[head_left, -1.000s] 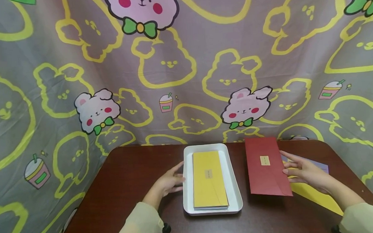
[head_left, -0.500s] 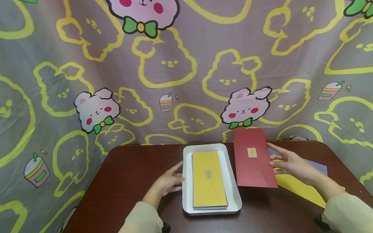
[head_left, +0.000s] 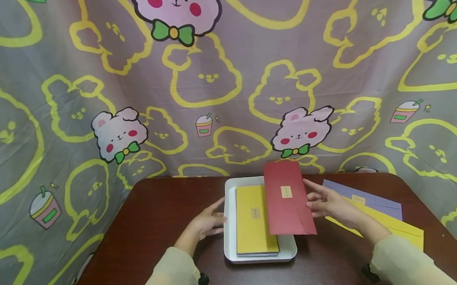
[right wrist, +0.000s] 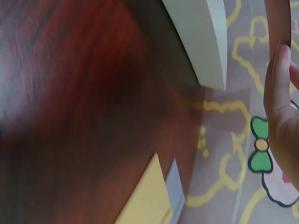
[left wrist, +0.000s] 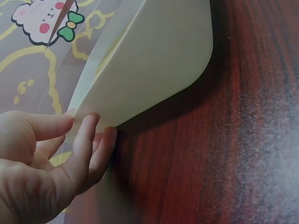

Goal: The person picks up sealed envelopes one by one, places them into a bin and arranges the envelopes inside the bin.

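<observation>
A white tray point(head_left: 290, 253) stands mid-table with a yellow envelope point(head_left: 253, 236) on top of a stack of envelopes in it. My left hand point(head_left: 205, 223) touches the tray's left side, its fingers against the outer wall in the left wrist view. With my right hand point(head_left: 334, 208) I hold a red envelope point(head_left: 288, 217) by its right edge. The red envelope hovers over the right part of the tray and hides some of the yellow one. Only part of my right hand point(right wrist: 282, 112) and a strip of the red envelope point(right wrist: 279, 23) show in the right wrist view.
On the right of the brown table point(head_left: 158, 206) lie a purple envelope point(head_left: 383, 204) and another yellow envelope point(head_left: 404, 232), partly overlapping. A patterned cloth point(head_left: 227, 116) hangs behind and beside the table.
My right hand has carried the red envelope leftwards, from beside the tray to over its right part. The envelopes on the right are more exposed. My left hand stays at the tray.
</observation>
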`<state>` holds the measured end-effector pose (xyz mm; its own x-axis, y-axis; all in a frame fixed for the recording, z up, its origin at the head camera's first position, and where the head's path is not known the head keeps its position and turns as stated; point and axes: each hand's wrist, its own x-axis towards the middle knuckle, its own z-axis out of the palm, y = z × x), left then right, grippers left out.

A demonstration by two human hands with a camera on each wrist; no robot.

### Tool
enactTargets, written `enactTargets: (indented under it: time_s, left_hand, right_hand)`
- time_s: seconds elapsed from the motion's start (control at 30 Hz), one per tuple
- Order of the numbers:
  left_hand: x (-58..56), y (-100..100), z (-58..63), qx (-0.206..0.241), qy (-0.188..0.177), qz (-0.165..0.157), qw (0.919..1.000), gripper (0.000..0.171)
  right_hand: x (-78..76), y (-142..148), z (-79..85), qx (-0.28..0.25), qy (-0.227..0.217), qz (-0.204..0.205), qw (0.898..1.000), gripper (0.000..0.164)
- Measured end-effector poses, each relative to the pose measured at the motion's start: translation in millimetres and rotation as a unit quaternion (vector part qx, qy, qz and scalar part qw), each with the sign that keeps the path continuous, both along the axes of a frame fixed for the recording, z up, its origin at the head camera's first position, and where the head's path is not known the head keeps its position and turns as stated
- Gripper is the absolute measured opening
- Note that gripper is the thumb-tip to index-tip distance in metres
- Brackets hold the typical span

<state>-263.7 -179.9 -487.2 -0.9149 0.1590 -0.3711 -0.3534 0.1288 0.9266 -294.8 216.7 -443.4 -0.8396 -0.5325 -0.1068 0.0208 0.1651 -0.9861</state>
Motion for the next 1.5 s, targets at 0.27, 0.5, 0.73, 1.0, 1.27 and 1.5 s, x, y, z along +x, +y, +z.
enactTargets:
  time_s: [0.27,0.5,0.73,1.0,1.27,1.5]
  left_hand:
    - [0.8,-0.2,1.8,0.008,0.008,-0.007,0.9999,0.075]
    - [3.4,0.2,2.6,0.011,0.008,-0.004,0.9999,0.074]
    - [3.1,0.7,1.6,0.012,0.010,-0.002,0.9999,0.073]
    - [2.4,-0.4,0.2,0.009,0.006,0.002,0.9999,0.073]
    - [1.4,-0.9,0.7,0.002,0.001,0.011,0.9999,0.071]
    - [2.1,-0.6,-1.4,0.012,0.010,0.000,0.9999,0.072]
  right_hand:
    - [2.7,-20.8,-17.4,-0.013,-0.002,0.008,1.000,0.082]
    - [0.3,-35.3,-26.3,-0.019,-0.007,0.034,0.999,0.078]
    - [1.4,-54.0,-32.4,-0.028,-0.001,0.040,0.999,0.076]
    - [4.0,-75.9,-38.7,-0.008,0.019,0.014,1.000,0.073]
    - [6.0,-86.0,-39.2,0.026,0.041,-0.006,0.999,0.069]
    - [7.6,-96.0,-41.7,0.052,0.067,-0.023,0.996,0.065]
